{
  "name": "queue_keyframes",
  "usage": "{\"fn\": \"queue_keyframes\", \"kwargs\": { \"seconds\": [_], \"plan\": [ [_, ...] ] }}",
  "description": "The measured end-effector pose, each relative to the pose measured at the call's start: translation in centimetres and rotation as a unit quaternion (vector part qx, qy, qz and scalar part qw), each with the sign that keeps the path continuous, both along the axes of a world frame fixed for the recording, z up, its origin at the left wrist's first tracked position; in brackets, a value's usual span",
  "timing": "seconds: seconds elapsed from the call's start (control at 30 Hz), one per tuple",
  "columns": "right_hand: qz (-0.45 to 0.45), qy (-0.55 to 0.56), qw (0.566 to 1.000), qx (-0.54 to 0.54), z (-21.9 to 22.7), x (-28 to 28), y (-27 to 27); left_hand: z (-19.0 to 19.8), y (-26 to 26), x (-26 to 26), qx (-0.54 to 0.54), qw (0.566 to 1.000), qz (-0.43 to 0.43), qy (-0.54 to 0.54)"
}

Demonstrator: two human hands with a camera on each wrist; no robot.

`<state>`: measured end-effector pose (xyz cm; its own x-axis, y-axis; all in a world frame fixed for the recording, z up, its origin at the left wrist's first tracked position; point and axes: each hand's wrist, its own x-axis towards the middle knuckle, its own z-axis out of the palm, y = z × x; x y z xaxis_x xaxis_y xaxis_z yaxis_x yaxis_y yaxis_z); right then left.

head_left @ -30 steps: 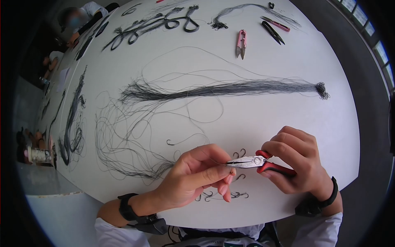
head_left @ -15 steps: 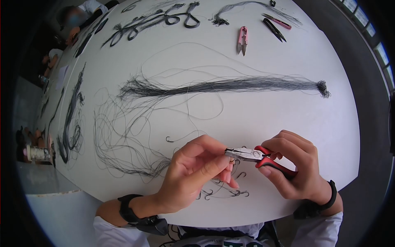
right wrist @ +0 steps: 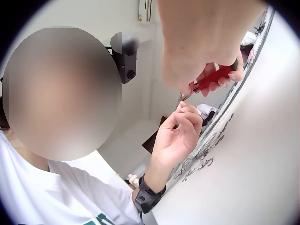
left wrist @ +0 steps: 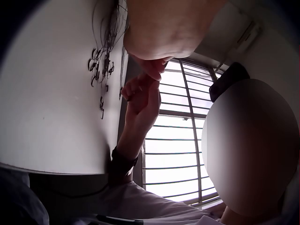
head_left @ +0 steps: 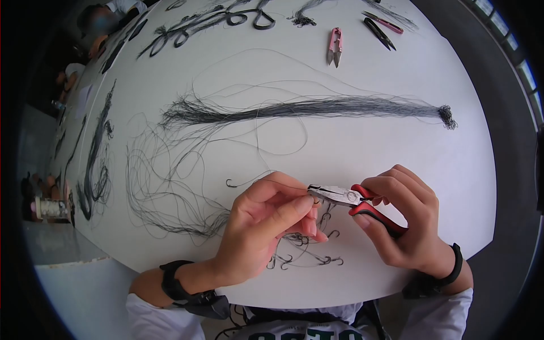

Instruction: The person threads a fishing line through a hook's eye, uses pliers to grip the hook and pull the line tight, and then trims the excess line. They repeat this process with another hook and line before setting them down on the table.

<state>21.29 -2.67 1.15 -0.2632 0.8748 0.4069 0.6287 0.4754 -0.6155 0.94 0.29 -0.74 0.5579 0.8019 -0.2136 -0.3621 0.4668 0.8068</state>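
Observation:
My right hand [head_left: 403, 218] grips pliers [head_left: 340, 195] by their red-and-black handles, the thumb along the lower one. The metal nose points left, its tip right at the fingertips of my left hand [head_left: 263, 229]. Between left thumb and forefinger I pinch a thin fishing line, which runs back over the forefinger; the small end there is mostly hidden. In the right wrist view the red handle [right wrist: 218, 77] lies in my curled fingers. Dark fishing hooks [head_left: 331, 261] on lines lie on the table below the hands. A single hook [head_left: 230, 183] rests left of them.
Across the white table [head_left: 362, 153] stretches a long bundle of lines [head_left: 294, 107], with clustered hooks [head_left: 447, 117] at its right end. Loose tangled line [head_left: 170, 187] spreads leftward. Pink thread snips [head_left: 335, 48] and black snips [head_left: 378, 34] lie farther back. Another person [head_left: 102, 22] sits far left.
Both hands and the pliers have moved away from my body, up the head view. The pliers' nose has swung from nearly level to angled up-left. The head view has shifted slightly.

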Motion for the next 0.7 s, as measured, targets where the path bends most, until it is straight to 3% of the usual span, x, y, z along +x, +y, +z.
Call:
{"fn": "queue_keyframes", "kwargs": {
  "seconds": [0.1, 0.17, 0.2, 0.27, 0.63, 0.7],
  "plan": [
    [0.005, 0.069, 0.996, -0.06, -0.12, 0.04, -0.18, 0.08, 0.0, -0.05, 0.063, 0.998, -0.006, 0.023],
    [-0.001, 0.169, 0.965, -0.2, -0.13, 0.07, -0.31, 0.07, -0.1, 0.06, 0.067, 0.997, 0.003, 0.03],
    [-0.001, 0.169, 0.965, -0.201, -0.18, 0.06, -0.28, 0.06, -0.13, 0.08, 0.072, 0.997, 0.014, 0.037],
    [0.011, 0.083, 0.993, -0.085, -0.32, 0.01, -0.12, 0.21, -0.02, -0.08, 0.056, 0.998, 0.005, 0.034],
    [0.018, 0.014, 1.0, -0.005, -0.29, -0.13, -0.01, 0.48, -0.02, -0.2, 0.046, 0.998, -0.011, 0.036],
    [0.018, 0.02, 1.0, -0.007, -0.33, -0.08, 0.0, 0.28, 0.08, -0.4, 0.023, 0.999, -0.019, -0.033]
  ]
}}
